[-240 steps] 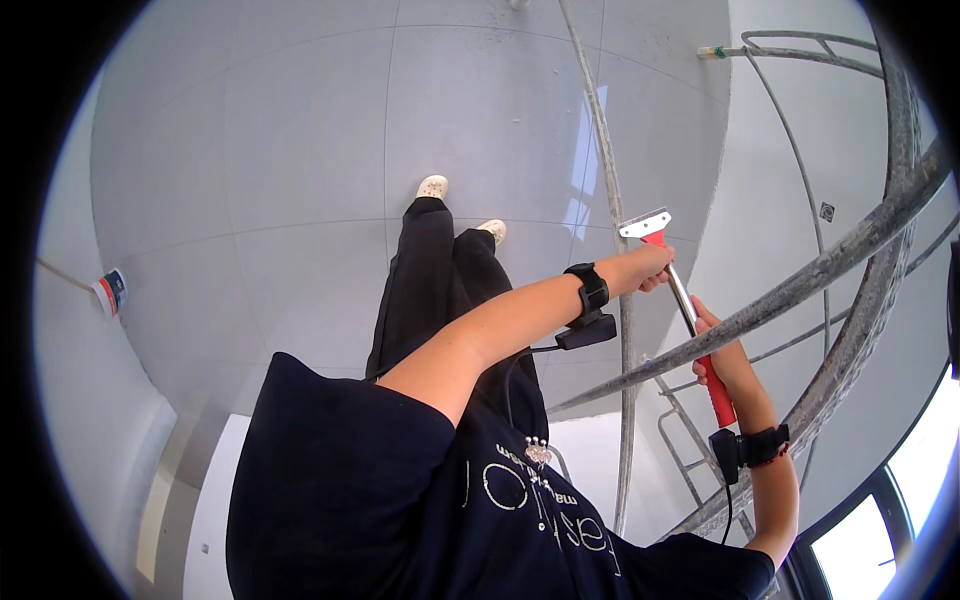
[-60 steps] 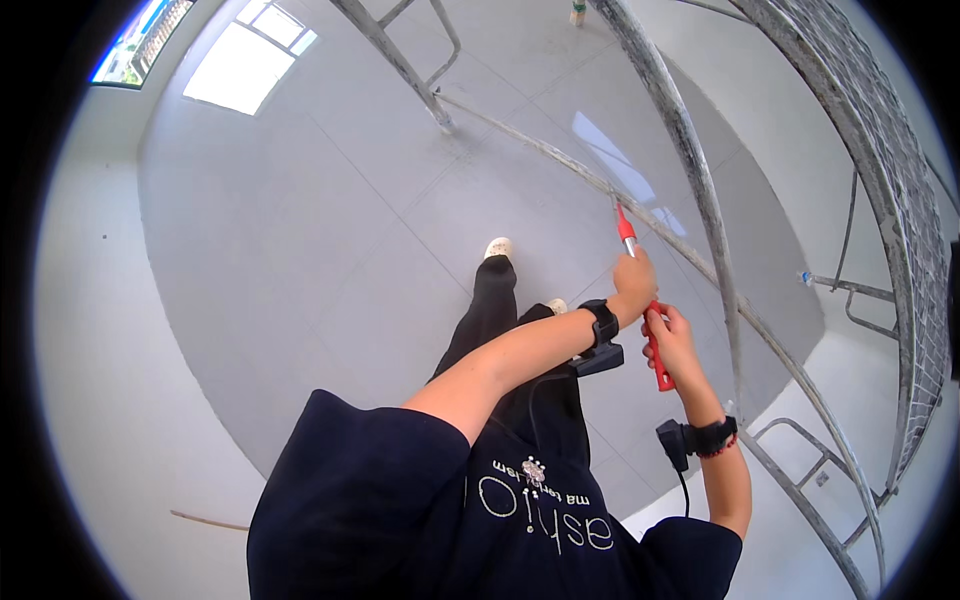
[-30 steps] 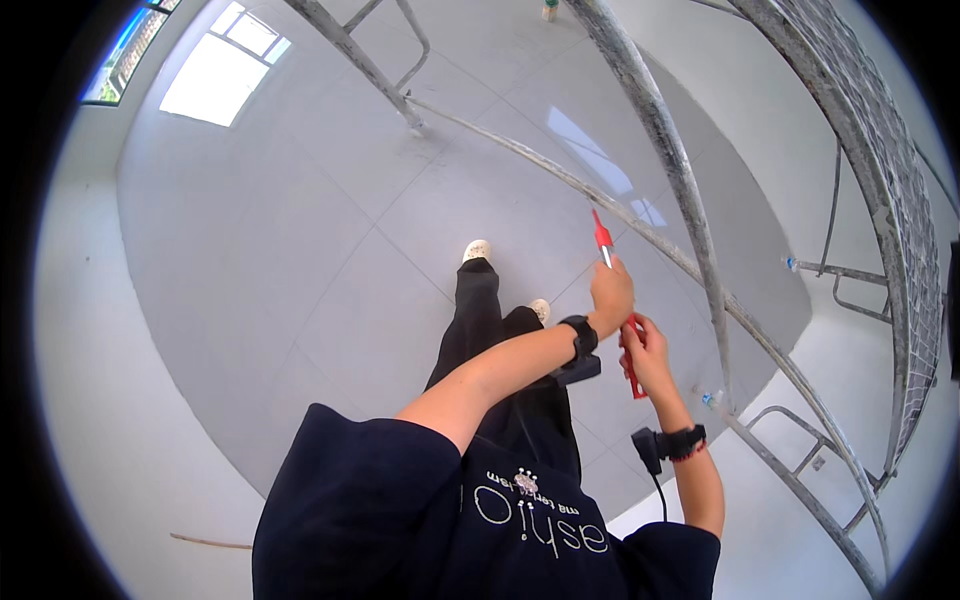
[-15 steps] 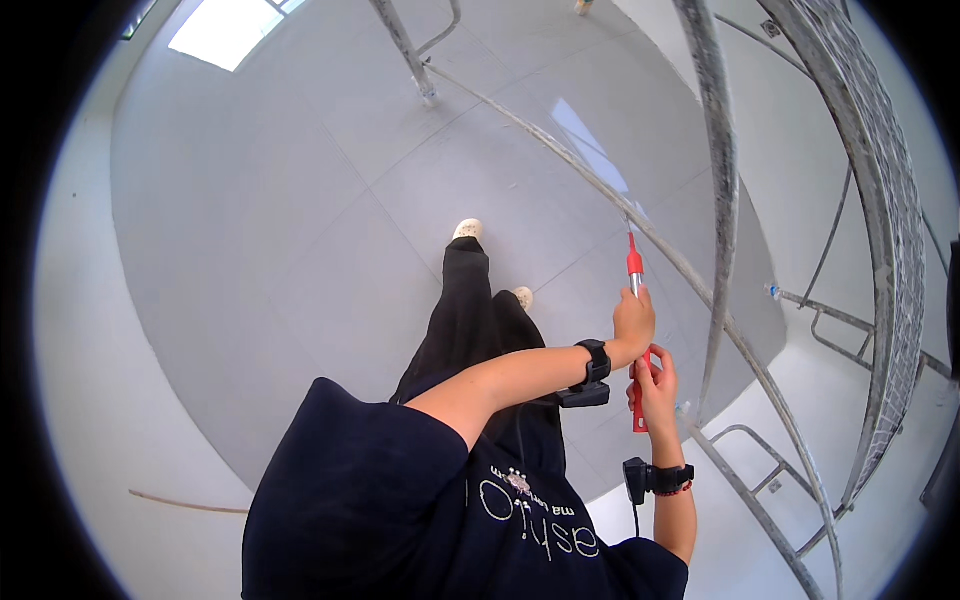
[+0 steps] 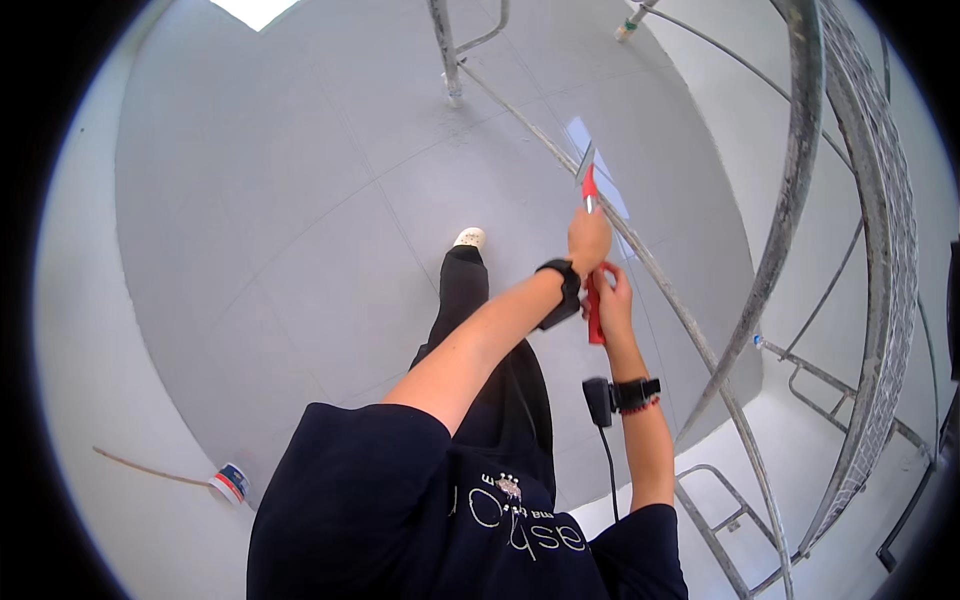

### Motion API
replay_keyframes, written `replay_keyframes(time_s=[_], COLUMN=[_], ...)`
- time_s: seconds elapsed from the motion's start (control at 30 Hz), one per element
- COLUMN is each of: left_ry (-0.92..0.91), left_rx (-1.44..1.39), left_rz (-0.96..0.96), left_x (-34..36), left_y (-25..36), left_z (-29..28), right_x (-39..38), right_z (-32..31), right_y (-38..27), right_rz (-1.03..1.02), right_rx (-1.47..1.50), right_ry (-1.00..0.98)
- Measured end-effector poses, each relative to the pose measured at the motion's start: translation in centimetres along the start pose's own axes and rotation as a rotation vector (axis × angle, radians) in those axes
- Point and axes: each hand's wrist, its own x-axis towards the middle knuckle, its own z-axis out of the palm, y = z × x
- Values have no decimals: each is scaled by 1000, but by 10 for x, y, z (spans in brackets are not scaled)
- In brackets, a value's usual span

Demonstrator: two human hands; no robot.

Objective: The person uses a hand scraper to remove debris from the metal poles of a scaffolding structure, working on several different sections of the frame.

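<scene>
A long-handled scraper [image 5: 590, 180] with a red handle, a bright metal band and a thin grey blade is held in front of me, pointing away. My left hand [image 5: 590, 238] wraps round its shaft below the metal band. Lower down, my right hand [image 5: 612, 300] closes on the red grip, whose end sticks out beneath the fingers. In the view, the blade overlaps a slanting scaffold brace [image 5: 665, 268]; whether they touch, I cannot tell. Both wrists wear black straps with small devices.
A paint-spattered metal scaffold [image 5: 795, 170] rises on the right, its feet on the grey tiled floor [image 5: 290, 220]. One white shoe [image 5: 471, 237] of mine shows on the tiles. At lower left, a white, red and blue bucket [image 5: 230, 484] stands near a thin stick [image 5: 150, 466].
Both hands have moved left and farther away with the scraper, its blade now tilted differently. My view has shifted, bringing the bucket at lower left into sight.
</scene>
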Motion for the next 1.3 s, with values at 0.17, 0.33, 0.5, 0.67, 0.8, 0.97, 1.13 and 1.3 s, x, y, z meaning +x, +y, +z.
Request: replay_keyframes(time_s=[0.17,0.33,0.5,0.67,0.8,0.97,1.13,1.3], left_ry=[-192,-280,-489,-523,-450,-376,-364,-327], left_rx=[196,-493,-673,-718,-662,-585,-591,-613], left_rz=[229,-318,-315,-404,-430,-406,-469,-503], left_x=[31,-43,-96,-132,-143,-129,-116,-113], left_y=[51,75,105,93,86,92,87,94], left_z=[-31,-3,-29,3,23,0,-6,-19], right_x=[13,-60,-137,-171,-175,-162,-151,-152], right_z=[-5,-48,-60,-78,-75,-64,-53,-46], right_y=[-54,-55,-65,-57,-48,-46,-49,-61], right_rz=[-1,179,223,293,265,251,267,297], right_rx=[-130,-86,54,106,175,181,104,38], right_ry=[39,5,30,3,107,107,112,116])
